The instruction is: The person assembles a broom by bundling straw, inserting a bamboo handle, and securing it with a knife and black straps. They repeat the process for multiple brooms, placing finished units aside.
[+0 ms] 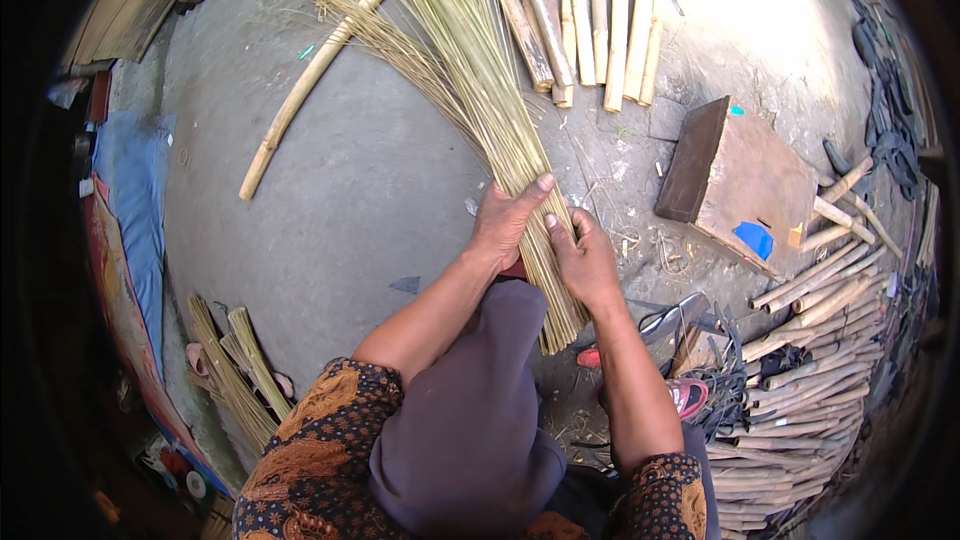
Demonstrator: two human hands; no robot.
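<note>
A thick bundle of thin, pale bamboo sticks [480,90] fans out away from me across the grey concrete floor and narrows toward my lap. My left hand [505,220] clasps the bundle from the left, fingers wrapped over it. My right hand [583,258] presses against the bundle from the right, its fingers folded on the sticks. The cut ends of the bundle [562,325] stick out below both hands, over my knee in dark purple cloth [480,390].
Several split bamboo poles [590,10] lie at the top, and a single long pole [300,90] lies at the left. A brown wooden box [745,180] stands on the right, a stack of bamboo pieces [810,360] sits below it, and small stick bundles [235,370] lie lower left.
</note>
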